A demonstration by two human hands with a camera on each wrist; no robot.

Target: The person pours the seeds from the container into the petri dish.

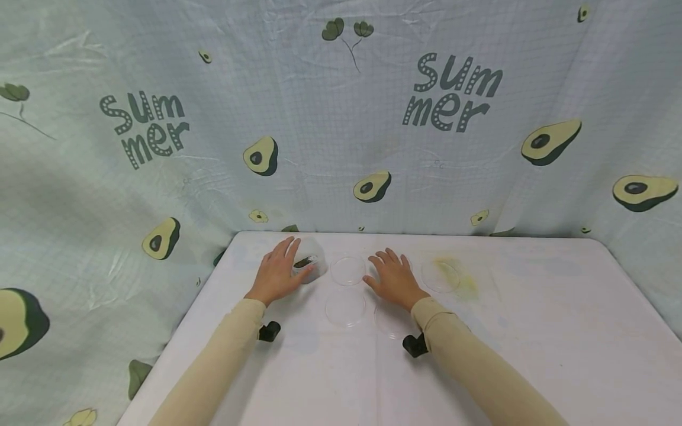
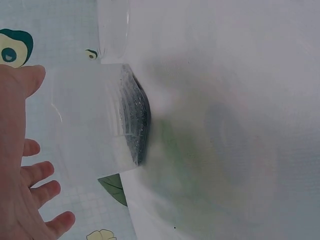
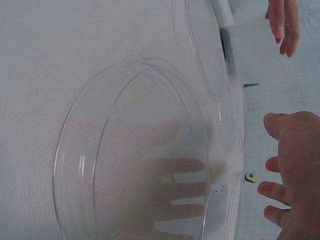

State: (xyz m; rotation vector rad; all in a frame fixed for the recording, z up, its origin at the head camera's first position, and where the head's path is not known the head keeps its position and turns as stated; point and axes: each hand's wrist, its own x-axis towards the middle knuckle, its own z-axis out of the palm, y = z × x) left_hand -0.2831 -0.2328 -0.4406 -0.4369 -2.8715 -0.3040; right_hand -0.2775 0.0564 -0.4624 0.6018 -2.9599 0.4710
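Observation:
My left hand (image 1: 277, 273), fingers and thumb spread, is beside a clear plastic container (image 1: 318, 271) at the back left of the table. Dark grains (image 2: 134, 120) lie in its bottom in the left wrist view. My right hand (image 1: 395, 279) hovers with parted, relaxed fingers over round clear dishes and holds nothing. One dish (image 1: 348, 284) stands between the hands, another (image 1: 345, 325) nearer me. A third dish (image 1: 393, 336) is partly hidden under the right wrist. The right wrist view shows a large clear dish (image 3: 75, 150) up close, with shadows of fingers across it.
Right of my right hand stands another clear dish (image 1: 440, 290), by a yellow stain (image 1: 467, 286) on the white tabletop (image 1: 543, 319). A patterned curtain (image 1: 319, 106) hangs behind the table and along its sides. Black wrist cameras (image 1: 269, 331) sit under both sleeves.

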